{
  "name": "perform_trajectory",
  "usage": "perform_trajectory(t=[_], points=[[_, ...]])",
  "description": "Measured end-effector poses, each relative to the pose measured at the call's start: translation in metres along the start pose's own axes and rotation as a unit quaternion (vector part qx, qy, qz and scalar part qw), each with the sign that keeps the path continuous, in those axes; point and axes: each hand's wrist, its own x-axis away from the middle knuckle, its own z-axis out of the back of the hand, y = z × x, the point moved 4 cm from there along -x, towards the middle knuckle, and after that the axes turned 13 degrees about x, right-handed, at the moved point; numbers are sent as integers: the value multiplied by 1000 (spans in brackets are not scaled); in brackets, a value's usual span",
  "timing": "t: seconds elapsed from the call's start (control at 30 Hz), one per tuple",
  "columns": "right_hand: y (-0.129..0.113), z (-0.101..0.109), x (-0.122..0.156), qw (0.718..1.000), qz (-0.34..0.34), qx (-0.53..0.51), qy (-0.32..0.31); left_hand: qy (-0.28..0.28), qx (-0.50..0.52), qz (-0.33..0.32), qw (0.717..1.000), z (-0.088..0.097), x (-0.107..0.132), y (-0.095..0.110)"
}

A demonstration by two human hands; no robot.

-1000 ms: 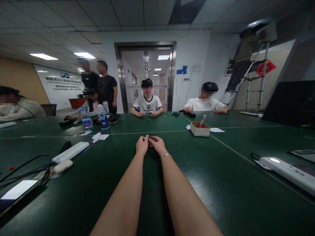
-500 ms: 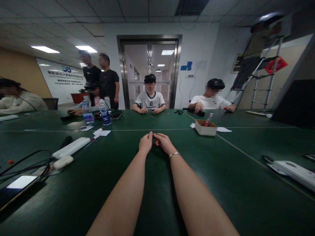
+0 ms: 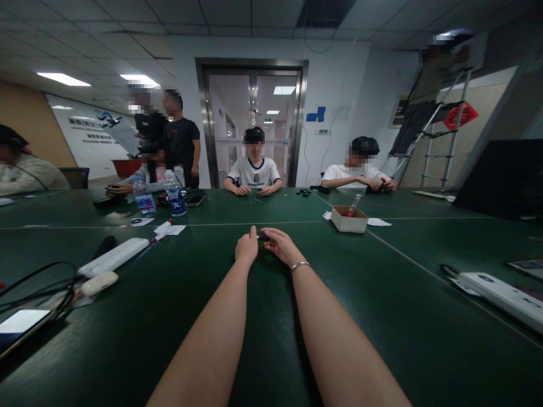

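- Dark piece (image 3: 263, 237): small, near-black, slim; a paler glint at its left end, close to the left thumb. Finer detail too small to make out.
- Place: in the gap between the two hands, at the middle of the near part of the green counter (image 3: 403, 316). Whether it touches the surface, cannot tell.
- Long axis: seems to run left to right, across the line of the forearms, roughly level. Left end points to the left thumb, right end in under the right fingers. Both tips covered, so which is front, cannot tell.
- Left hand (image 3: 246, 247): fingers curled in, thumb up, gripping the piece's left end.
- Right hand (image 3: 280, 247): fingers bent over, pinching the right end; silver bracelet (image 3: 300, 265) at that wrist.
- Ahead and right of the hands: open box (image 3: 349, 225), clear tube (image 3: 353, 204) leaning in it with red at its lower part.
- Ahead and left: paper slips (image 3: 169, 229); beyond them two bottles (image 3: 175, 199) upright, side by side, a phone (image 3: 195, 200) lying next to them.
- Left side: white bar (image 3: 113, 257), slanting; cables near it.
- Right side: white power strip (image 3: 503, 297), slanting away.
- Opposite: seated person (image 3: 253, 172) in a white shirt, forearms on the counter.
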Motion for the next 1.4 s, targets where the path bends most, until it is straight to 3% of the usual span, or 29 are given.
perform_trajectory(t=[0.17, 0.57, 0.87, 1.13, 1.4], points=[[0, 3, 0, 999, -17, -8, 40, -34, 20, -1, 999, -2, 4, 2], [2, 6, -2, 998, 2, -17, 62, -9, 41, -23, 999, -2, 1, -1], [2, 6, -1, 996, -4, -23, 86, -11, 39, 3, 999, 1, 6, 5], [-1, 5, -2, 997, -5, -23, 68, -11, 56, 22, 998, 2, 6, 6], [1, 7, -2, 996, -9, -39, 75, -4, 31, -24, 999, -3, -3, -4]])
